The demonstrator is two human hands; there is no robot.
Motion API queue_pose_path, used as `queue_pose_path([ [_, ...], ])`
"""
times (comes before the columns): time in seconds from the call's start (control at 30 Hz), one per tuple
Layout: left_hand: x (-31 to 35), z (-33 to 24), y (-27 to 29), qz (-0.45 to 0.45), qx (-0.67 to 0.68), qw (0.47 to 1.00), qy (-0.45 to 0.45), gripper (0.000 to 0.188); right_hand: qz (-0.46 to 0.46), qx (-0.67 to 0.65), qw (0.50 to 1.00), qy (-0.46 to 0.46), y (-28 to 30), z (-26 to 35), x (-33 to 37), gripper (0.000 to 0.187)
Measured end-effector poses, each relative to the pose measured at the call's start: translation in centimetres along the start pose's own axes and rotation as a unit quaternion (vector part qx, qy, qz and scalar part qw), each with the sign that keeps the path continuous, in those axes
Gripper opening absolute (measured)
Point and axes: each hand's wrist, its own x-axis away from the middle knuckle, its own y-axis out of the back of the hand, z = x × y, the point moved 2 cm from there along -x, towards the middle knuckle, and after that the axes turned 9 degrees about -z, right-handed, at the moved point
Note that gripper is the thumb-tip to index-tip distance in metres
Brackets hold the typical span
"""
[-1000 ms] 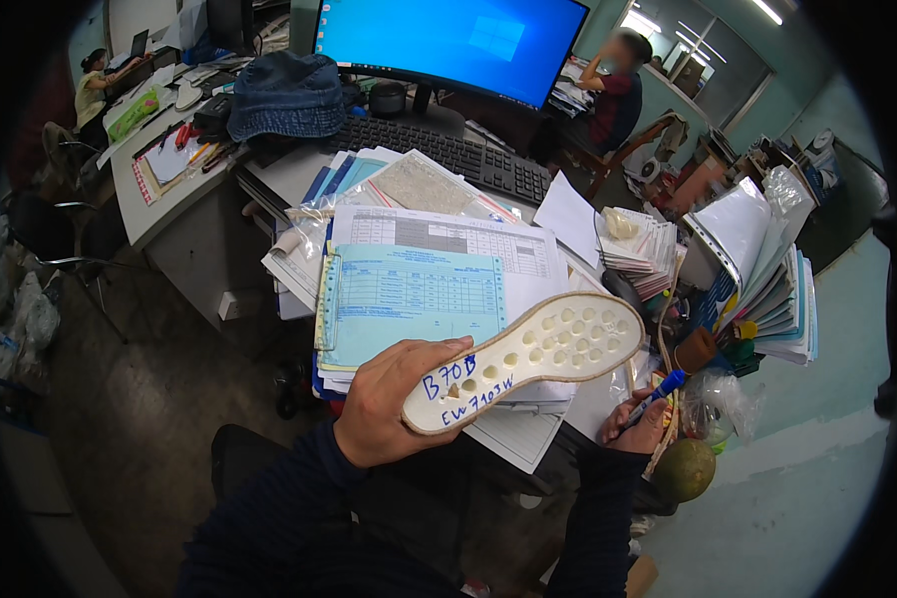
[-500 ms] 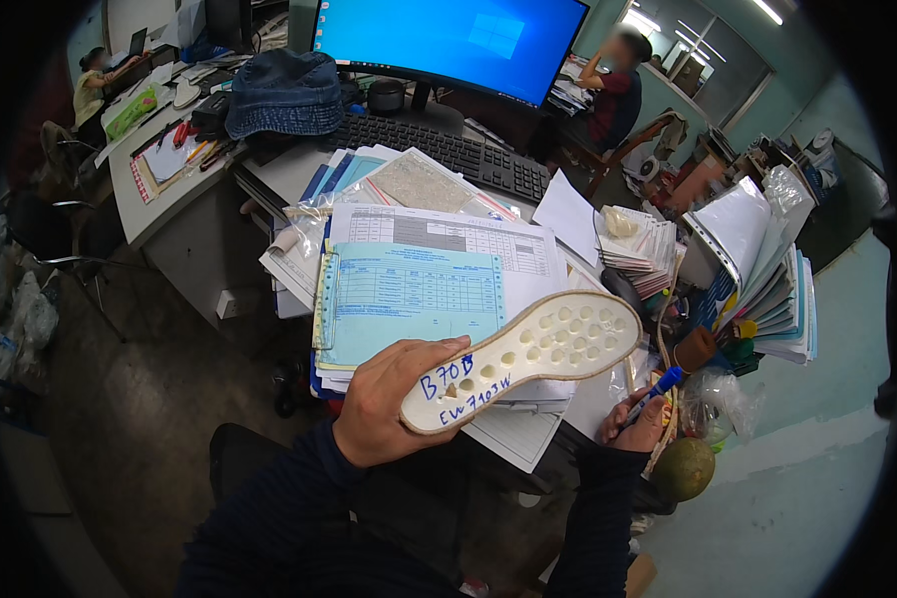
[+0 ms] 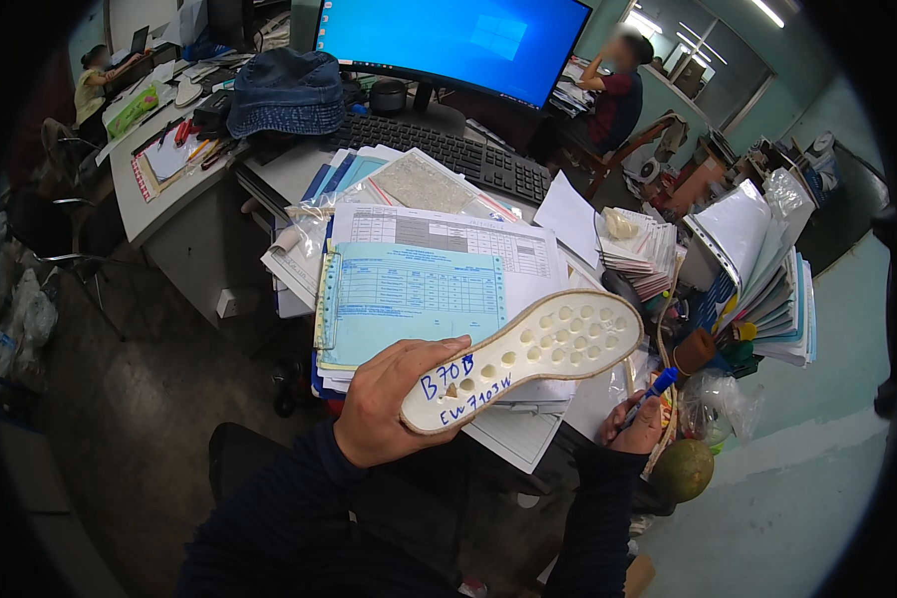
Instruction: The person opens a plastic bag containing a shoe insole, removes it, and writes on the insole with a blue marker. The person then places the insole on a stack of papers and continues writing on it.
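Observation:
My left hand (image 3: 384, 404) grips the heel end of a white shoe sole (image 3: 528, 354) with a brown rim. Round hollows cover its toe part, and blue handwriting runs across the heel. The sole is raised in front of the desk, its toe pointing right. Lower right, my right hand (image 3: 636, 424) is closed around a blue marker pen (image 3: 662, 382), whose blue end sticks up past the fingers. Behind the sole lies a clipboard with a light blue form (image 3: 414, 289) on a stack of papers.
A lit monitor (image 3: 458, 45) and black keyboard (image 3: 444, 154) stand at the back. A denim hat (image 3: 287, 95) lies to their left. Folders (image 3: 782, 304) and a green round fruit (image 3: 684, 470) are at the right. Two people (image 3: 616, 95) sit farther off.
Almost nothing differs. The view has shifted very slightly; both hands keep their holds on the sole and the marker pen.

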Motion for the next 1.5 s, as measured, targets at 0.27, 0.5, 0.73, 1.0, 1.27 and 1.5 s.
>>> queue_pose_path([
  [0.27,0.0,-0.1,0.0,-0.012,-0.006,1.000,-0.002,0.071,0.020,0.051,0.997,0.045,0.1,-0.1,0.1,0.039],
  [0.5,0.2,-0.2,0.0,-0.004,-0.003,0.999,0.032,0.070,-0.026,0.029,0.999,0.036,-0.1,-0.2,0.2,0.038],
  [0.73,1.2,-1.3,-0.9,0.043,0.057,0.997,0.001,0.069,0.038,-0.038,0.997,0.057,-1.8,0.8,0.5,0.038],
  [1.0,1.2,-1.7,-1.3,0.064,0.057,0.996,-0.008,0.064,0.051,-0.180,0.978,-0.094,0.1,-1.3,-1.3,0.029],
  [1.27,1.1,-1.8,-1.2,0.080,0.076,0.994,0.001,0.057,0.028,-0.083,0.996,0.014,2.6,-3.4,-2.7,0.046],
  [1.5,0.9,-1.8,-1.1,0.075,0.059,0.995,-0.016,0.058,-0.002,-0.058,0.998,0.021,1.1,-2.1,-1.5,0.027],
])
